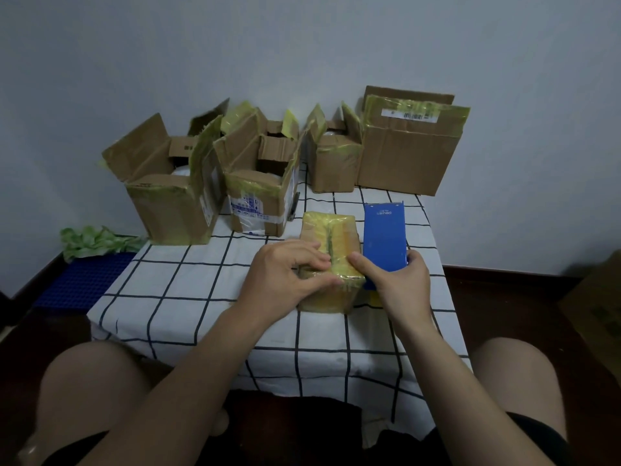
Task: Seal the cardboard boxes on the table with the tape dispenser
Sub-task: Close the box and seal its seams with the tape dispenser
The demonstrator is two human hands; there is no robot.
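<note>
A small cardboard box (331,230), wrapped in yellowish tape with its flaps closed, stands near the middle of the checked table (188,297). My left hand (285,274) grips its near left top edge, fingers curled over the top. My right hand (400,284) holds the blue tape dispenser (384,230), which lies flat against the box's right side. The right thumb presses on the box's near top edge, close to the centre seam.
Behind stand open boxes with raised flaps: a left one (168,203), a middle one (258,203), a small one (332,166) and a large one (406,153) at the back right. Crumpled green tape (94,242) lies on a blue crate (84,280) at the left.
</note>
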